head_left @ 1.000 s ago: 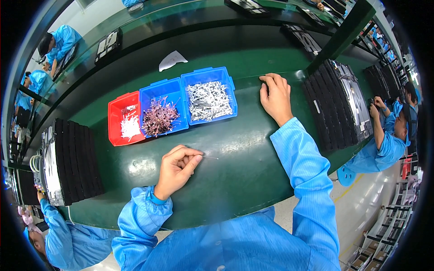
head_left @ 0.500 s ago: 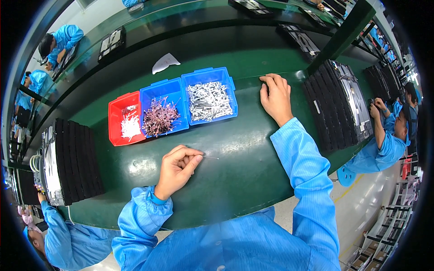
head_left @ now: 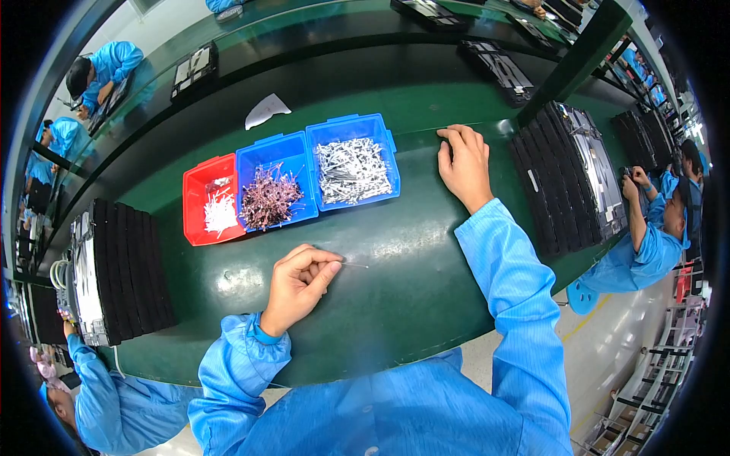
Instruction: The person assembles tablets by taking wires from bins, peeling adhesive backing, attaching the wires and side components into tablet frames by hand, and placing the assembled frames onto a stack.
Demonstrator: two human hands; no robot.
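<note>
My left hand (head_left: 300, 281) is closed in a pinch above the green table (head_left: 395, 319), in front of the bins. Between its thumb and index finger is a thin wire-like pin (head_left: 355, 264), pointing right, with a tiny pale tip. My right hand (head_left: 464, 166) rests on the table to the right of the bins, fingers stretched forward, thumb apart, holding nothing. A red bin (head_left: 196, 230) contains small white pieces. Beside it, one blue bin (head_left: 277, 144) holds thin brownish-purple leaded parts, and another blue bin (head_left: 342, 126) holds many white-and-silver ones.
Stacks of black panels stand at the left (head_left: 133, 273) and right (head_left: 555, 182) of the table. Beyond the bins lie a scrap of white paper (head_left: 267, 111) and flat black units (head_left: 498, 70). A green post (head_left: 578, 64) rises at the right. Co-workers in blue sit on both sides.
The paper scrap and the black unit at the right beyond the bins have shifted left. Units farther back have slid right. Both my hands have stayed in place.
</note>
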